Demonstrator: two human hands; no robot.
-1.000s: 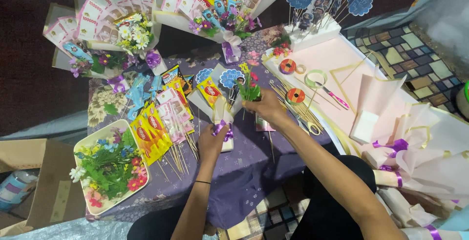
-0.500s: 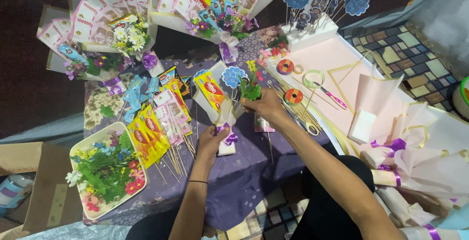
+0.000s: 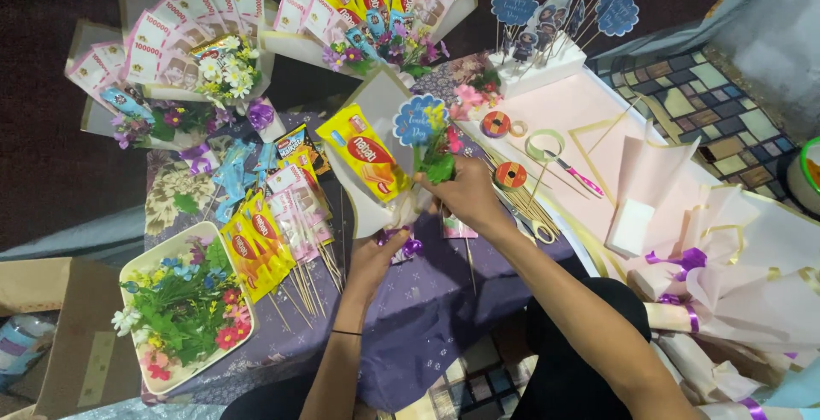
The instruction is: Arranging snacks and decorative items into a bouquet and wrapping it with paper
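Small bouquet (image 3: 401, 159) standing near-upright, cream wrap fanning upward, yellow snack packet (image 3: 367, 153) and blue tag inside, left hand (image 3: 376, 253) clamped round its purple-ribboned stem, right hand (image 3: 465, 193) pinching green sprig (image 3: 437, 166), purple-clothed desk (image 3: 427, 317) beneath.

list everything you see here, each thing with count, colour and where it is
small bouquet: one, cream wrap with a yellow snack pack, blue round tag and flowers, centre, held in both hands
finished bouquets: two, fans of pink banknotes with flowers, far left and far centre
snack packs on sticks: a loose pile, yellow and pink, left of centre
tray of flowers: one, cream tray, mixed colours, near left
foam block with tags: one, white, blue tags on sticks, far right
tape rolls: two, orange-red, right of centre
wrapping sheets: a heap, pale pink, purple ribbon, right
tablecloth: one, purple
left hand: grips the bouquet's base
right hand: fingers on the flowers
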